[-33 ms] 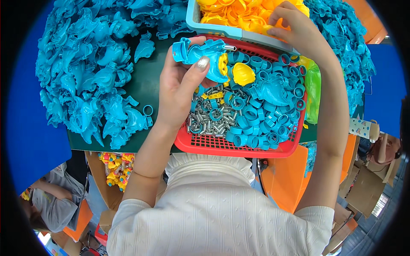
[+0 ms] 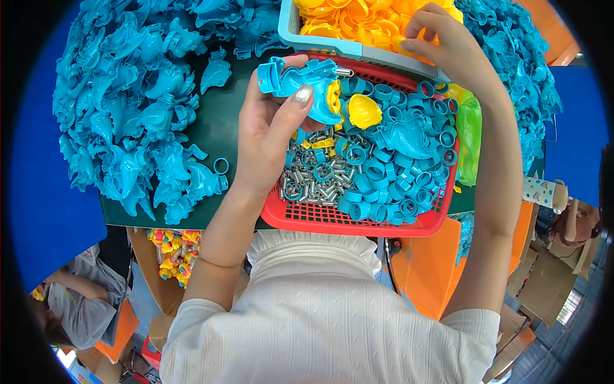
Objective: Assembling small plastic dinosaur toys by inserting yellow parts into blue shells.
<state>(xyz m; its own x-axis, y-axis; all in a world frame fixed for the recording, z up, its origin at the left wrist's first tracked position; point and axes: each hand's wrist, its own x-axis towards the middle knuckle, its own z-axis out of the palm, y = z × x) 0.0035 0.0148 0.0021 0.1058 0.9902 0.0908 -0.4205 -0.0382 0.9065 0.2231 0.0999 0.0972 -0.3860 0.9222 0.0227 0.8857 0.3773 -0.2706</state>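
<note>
My left hand (image 2: 265,131) grips a blue plastic shell part (image 2: 297,80) above the red basket, thumb across its front. A metal pin (image 2: 344,72) sticks out of the shell's right end, and a yellow plastic piece (image 2: 334,97) sits against its edge. My right hand (image 2: 441,41) reaches over the near rim of a light blue bin (image 2: 326,45) filled with yellow plastic pieces (image 2: 358,25). Its fingers are curled together, with a bit of yellow at the thumb tip; what they hold is too small to make out. Below lies a yellow shell-shaped cap (image 2: 364,111).
The red basket (image 2: 358,227) holds blue rings (image 2: 374,169), metal pins (image 2: 313,189) and a blue shell. Blue shells are heaped at left (image 2: 134,102) and right (image 2: 518,77). A green bag (image 2: 469,137) lies beside the basket. Another person (image 2: 93,297) sits at lower left.
My right hand has shifted very slightly at the yellow pieces. My left hand and the blue shell part stay in place.
</note>
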